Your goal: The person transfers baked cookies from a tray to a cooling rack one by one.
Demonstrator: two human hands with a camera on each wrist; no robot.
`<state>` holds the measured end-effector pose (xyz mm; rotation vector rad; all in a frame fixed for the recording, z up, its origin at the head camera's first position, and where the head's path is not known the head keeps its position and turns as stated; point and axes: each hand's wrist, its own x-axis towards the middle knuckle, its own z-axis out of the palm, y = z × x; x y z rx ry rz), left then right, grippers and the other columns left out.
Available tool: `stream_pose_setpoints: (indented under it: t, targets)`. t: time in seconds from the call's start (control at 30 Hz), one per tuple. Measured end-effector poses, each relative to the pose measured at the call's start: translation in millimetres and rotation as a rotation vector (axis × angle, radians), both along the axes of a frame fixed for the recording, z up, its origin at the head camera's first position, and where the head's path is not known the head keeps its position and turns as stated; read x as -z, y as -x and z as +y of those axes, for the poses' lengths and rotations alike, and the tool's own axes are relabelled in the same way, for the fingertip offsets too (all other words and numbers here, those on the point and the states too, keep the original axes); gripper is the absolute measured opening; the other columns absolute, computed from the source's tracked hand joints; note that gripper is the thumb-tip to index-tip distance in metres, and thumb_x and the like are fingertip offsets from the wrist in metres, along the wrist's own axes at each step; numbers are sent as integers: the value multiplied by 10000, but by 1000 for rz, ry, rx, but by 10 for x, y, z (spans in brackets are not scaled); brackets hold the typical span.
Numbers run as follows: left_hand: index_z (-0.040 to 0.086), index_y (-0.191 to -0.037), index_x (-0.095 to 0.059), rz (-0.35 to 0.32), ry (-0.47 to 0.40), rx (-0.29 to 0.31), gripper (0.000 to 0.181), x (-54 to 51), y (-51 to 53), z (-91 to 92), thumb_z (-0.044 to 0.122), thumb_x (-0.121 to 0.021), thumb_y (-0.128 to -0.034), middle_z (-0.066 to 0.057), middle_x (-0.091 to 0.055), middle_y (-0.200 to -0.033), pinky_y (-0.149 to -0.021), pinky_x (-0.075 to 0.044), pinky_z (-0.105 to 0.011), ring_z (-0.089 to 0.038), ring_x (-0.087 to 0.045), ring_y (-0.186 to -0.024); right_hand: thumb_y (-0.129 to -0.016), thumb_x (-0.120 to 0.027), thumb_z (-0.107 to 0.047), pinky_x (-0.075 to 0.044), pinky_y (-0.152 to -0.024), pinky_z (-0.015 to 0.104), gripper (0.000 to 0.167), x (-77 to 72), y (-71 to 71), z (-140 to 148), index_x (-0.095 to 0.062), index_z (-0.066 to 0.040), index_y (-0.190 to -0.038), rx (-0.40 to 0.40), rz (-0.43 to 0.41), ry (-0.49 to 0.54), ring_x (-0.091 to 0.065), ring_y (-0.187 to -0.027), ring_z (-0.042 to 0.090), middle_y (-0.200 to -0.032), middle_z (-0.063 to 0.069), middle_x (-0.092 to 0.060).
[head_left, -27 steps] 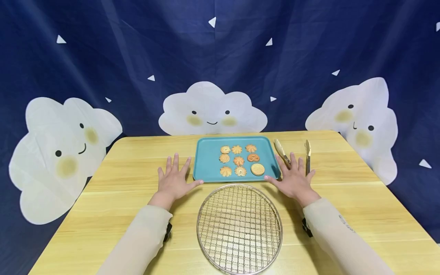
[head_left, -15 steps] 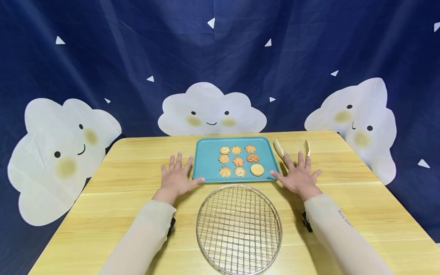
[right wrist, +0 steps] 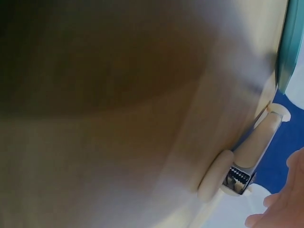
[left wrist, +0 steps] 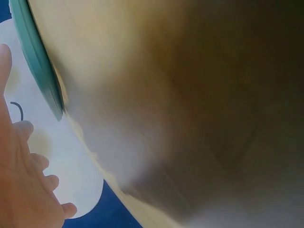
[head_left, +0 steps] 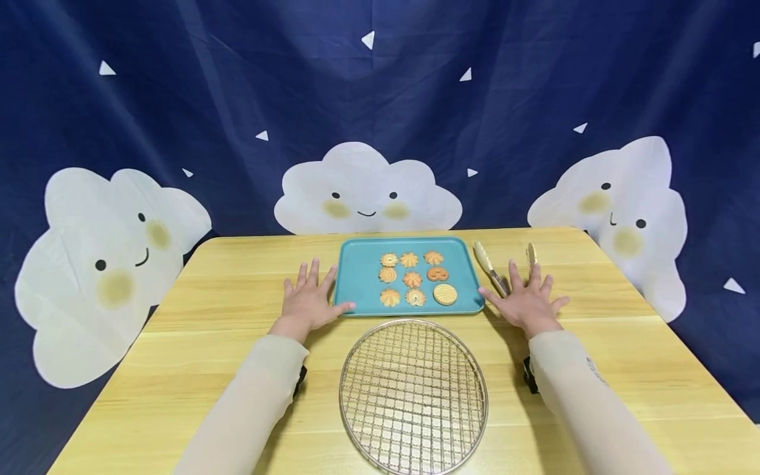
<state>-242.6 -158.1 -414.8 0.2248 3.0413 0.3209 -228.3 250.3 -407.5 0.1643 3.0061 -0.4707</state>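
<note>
Fingers spread, the left hand [head_left: 307, 303] is held palm down by the lower left corner of the teal tray [head_left: 359, 290], its thumb at the corner. On the tray several cookies [head_left: 412, 279] lie in rows. The right hand [head_left: 527, 305], also spread and holding nothing, is over the tongs [head_left: 491, 269] at the tray's right; it hides part of them. In the right wrist view the tongs [right wrist: 256, 142] lie beyond the palm [right wrist: 287, 204]. The left wrist view shows the left hand [left wrist: 23, 171] beside the tray's edge [left wrist: 40, 66].
A round wire rack [head_left: 413, 396] lies on the wooden table [head_left: 196, 369] between the forearms, in front of the tray. Behind the table hangs a dark blue cloth [head_left: 237, 86] with white clouds and small triangles.
The right hand has shifted to the right, away from the tray, uncovering more of the left tong arm. The left hand has moved slightly right and forward. Tray, cookies and rack stay put.
</note>
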Motion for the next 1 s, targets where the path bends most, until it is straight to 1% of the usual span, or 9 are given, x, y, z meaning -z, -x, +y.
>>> stream_pose_setpoints:
  t: [0.27, 0.43, 0.67, 0.83, 1.0]
  targets:
    - [222, -1547, -127, -31, 14, -2, 955, 8, 60, -49, 763, -433, -823, -149, 103, -1573, -1086, 8, -652, -356, 127, -1415, -784, -265, -853, 101, -829, 851, 1108, 17, 37, 30, 69, -99, -1524, 58, 0, 26, 156, -1288, 616, -1473, 366, 184]
    - [205, -1547, -117, -54, 17, 7, 952, -9, 62, -64, 753, -427, -834, -163, 73, -1575, -1086, 6, -653, -367, 103, -1418, -771, -284, -861, 85, -825, 856, 1146, 23, 30, 39, 100, -77, -1513, 90, -10, 56, 141, -1285, 627, -1455, 395, 185]
    - [164, -1544, -138, -45, 31, 43, 940, -7, 80, -57, 724, -440, -852, -163, -14, -1581, -1110, -47, -615, -370, 3, -1429, -787, -329, -837, 44, -851, 854, 1157, 34, 34, 62, 124, -46, -1500, 112, -33, 85, 127, -1275, 638, -1443, 405, 193]
    - [136, -1541, -148, -52, 46, 76, 939, -3, 96, -30, 712, -445, -860, -161, -60, -1579, -1123, -61, -586, -349, -26, -1434, -802, -359, -813, -6, -883, 843, 1160, 46, 33, 86, 152, -29, -1488, 134, -55, 104, 89, -1300, 615, -1453, 400, 175]
    - [111, -1538, -146, -72, 63, 93, 943, -6, 92, -9, 695, -458, -867, -159, -75, -1578, -1129, -69, -571, -341, -36, -1434, -806, -396, -795, -14, -903, 831, 1172, 70, 43, 108, 159, -16, -1482, 153, -51, 145, 62, -1333, 571, -1464, 395, 139]
